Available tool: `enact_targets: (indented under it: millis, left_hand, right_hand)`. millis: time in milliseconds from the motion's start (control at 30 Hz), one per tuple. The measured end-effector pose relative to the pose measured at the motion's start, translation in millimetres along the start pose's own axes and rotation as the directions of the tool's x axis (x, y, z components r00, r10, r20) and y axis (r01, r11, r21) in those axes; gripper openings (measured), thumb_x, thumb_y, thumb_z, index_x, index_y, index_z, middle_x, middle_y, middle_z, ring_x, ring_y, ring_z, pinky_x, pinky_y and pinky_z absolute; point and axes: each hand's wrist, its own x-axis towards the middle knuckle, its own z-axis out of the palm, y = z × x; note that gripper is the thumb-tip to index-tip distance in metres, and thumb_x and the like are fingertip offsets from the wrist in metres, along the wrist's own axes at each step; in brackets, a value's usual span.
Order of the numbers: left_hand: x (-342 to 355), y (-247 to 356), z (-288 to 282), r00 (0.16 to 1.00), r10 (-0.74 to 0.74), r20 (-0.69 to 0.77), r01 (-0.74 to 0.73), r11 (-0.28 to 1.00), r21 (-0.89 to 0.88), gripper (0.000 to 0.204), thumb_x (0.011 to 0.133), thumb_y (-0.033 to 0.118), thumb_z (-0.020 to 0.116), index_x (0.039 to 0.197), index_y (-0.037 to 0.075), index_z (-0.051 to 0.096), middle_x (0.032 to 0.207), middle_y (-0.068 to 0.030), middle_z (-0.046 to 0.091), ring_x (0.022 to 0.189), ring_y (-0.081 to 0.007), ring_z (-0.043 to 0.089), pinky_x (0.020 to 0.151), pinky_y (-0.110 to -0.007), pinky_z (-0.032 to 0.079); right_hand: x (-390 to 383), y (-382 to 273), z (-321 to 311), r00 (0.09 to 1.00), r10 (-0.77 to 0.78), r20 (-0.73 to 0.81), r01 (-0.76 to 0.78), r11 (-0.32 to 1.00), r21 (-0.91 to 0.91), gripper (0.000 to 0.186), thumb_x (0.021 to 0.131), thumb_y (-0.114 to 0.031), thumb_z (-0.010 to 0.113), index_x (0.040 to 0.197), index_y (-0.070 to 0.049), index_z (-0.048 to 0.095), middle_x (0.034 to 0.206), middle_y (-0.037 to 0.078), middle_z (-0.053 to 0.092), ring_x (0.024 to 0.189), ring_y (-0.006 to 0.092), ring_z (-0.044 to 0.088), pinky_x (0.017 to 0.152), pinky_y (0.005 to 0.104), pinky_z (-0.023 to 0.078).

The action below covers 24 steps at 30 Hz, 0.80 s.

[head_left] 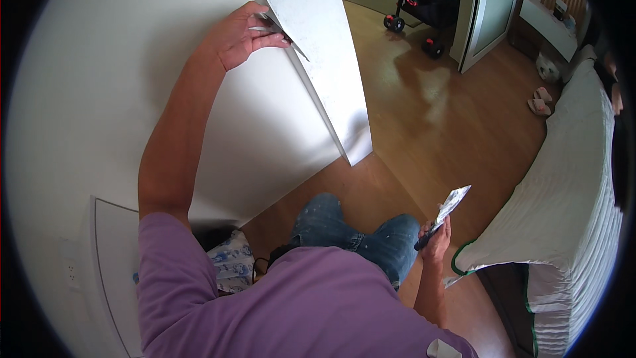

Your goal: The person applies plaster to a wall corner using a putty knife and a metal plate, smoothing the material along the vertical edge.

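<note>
White paste is smeared over the broad spatula (455,202) in my right hand (436,240), and that's the head view's brightest spot low down! My fingers close around its dark handle, the blade slanting up and away, just beyond my knees and well apart from the wall. Up at the other end of my reach, my left hand (255,36) is right at the long edge of the white panel (324,59), fingers half curled and partly spread around a thin flat blade (299,51). Its tip lies along the edge, pointing down and away from my fingers; whether it presses hard or only rests there, I can't tell.

Working that edge looks like the step in hand, and here's how I'd play it: blade low and nearly flat, light even pressure, one long stroke down the line rather than short stabs. Too steep, and it could gouge the white wall (119,86) beside my left wrist. The loaded spatula wants a level hold, away from my jeans (387,242), just left of my right hand, and from the pale cloth cover (563,185) off to its right; a tilt could drop paste on the wooden floor (391,139).
</note>
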Motion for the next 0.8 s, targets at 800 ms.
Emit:
enact_targets:
  millis: [800]
  left_hand:
    - [-33.3, 148.9, -71.4, 0.944, 0.329, 0.03, -0.329, 0.928, 0.176, 0.031, 0.095, 0.016, 0.062, 0.113, -0.009, 0.055, 0.117, -0.0206, 0.065, 0.121, -0.0316, 0.061, 0.11, -0.041, 0.049]
  right_hand:
    - [-0.7, -1.5, 10.1, 0.999, 0.016, -0.029, -0.016, 1.0, 0.008, 0.029, 0.107, -0.035, 0.047, 0.118, -0.009, 0.053, 0.068, 0.006, 0.052, 0.054, 0.0173, 0.053, 0.047, 0.0316, 0.046]
